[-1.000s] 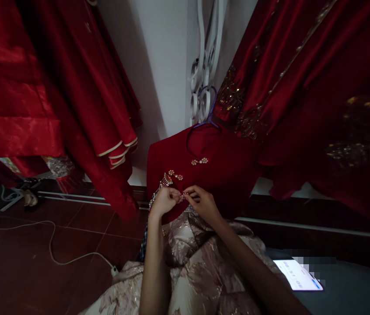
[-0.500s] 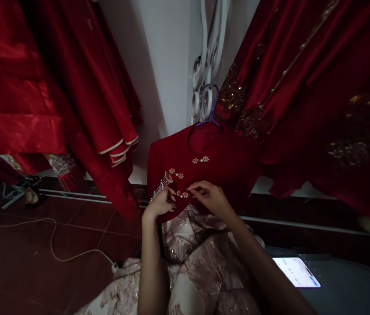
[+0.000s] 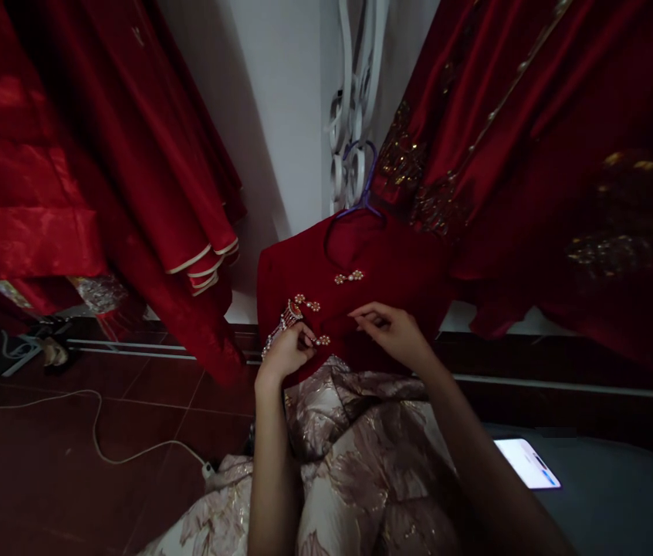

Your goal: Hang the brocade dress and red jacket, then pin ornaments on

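Observation:
A dark red velvet dress [image 3: 384,270] hangs on a purple hanger [image 3: 361,181] in front of me. Pearl frog clasps run down its front: one near the collar [image 3: 349,276], one lower left [image 3: 308,303]. My left hand [image 3: 287,351] is curled, its fingertips pinching the lowest pearl clasp [image 3: 322,340] on the dress, beside a beaded tassel [image 3: 280,326]. My right hand [image 3: 393,333] rests on the dress front just to the right, thumb and forefinger pinched on the fabric edge. Pale floral brocade fabric [image 3: 350,463] lies under my forearms.
Red satin gowns hang at left [image 3: 72,154] and right [image 3: 535,154], some with gold embroidery. A white scrolled metal stand [image 3: 350,116] rises against the white wall. A lit phone [image 3: 528,463] lies on a grey surface at right. A white cable [image 3: 95,432] crosses the dark tiled floor.
My hands have come apart: the right hand moved up and to the right, away from the clasp, while the left stayed at the lowest clasp. The view shifted slightly.

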Action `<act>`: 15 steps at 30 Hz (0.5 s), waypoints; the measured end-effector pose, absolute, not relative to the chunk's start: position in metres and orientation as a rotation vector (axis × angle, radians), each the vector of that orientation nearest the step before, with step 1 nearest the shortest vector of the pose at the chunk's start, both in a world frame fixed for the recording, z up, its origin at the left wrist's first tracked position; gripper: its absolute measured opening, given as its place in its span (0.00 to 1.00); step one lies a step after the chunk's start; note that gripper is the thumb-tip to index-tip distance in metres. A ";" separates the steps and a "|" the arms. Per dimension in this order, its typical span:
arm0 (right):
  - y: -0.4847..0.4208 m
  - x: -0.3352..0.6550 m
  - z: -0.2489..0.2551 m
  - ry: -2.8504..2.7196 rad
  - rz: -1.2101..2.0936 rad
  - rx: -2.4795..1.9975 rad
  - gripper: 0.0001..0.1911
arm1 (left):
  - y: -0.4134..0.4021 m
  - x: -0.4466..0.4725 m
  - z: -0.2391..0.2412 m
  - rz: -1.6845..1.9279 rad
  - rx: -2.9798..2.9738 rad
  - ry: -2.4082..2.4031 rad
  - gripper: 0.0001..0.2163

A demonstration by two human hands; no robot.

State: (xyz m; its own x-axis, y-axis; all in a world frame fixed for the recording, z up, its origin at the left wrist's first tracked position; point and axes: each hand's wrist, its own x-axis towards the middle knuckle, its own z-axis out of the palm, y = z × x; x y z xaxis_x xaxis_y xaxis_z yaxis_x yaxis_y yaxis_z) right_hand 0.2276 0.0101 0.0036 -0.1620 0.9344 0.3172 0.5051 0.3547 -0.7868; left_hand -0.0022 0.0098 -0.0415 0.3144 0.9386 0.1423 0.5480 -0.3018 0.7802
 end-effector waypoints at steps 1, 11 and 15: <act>0.010 0.223 0.000 -1.820 0.684 -1.257 0.10 | 0.010 0.001 -0.043 0.806 1.979 1.327 0.09; 0.016 0.192 -0.043 -1.960 0.840 -1.153 0.12 | 0.008 0.008 -0.038 0.851 2.121 1.428 0.04; 0.018 0.190 -0.050 -1.962 0.817 -1.170 0.15 | 0.006 0.003 -0.038 0.870 2.055 1.382 0.04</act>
State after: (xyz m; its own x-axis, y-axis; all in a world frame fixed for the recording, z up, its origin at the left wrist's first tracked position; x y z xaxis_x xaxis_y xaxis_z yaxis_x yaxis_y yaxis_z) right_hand 0.1905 0.0180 -0.0500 -0.3467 0.9053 0.2456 0.4637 0.3930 -0.7940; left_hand 0.0033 0.0064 -0.0385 0.2766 0.9342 0.2253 0.6067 -0.3516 0.7129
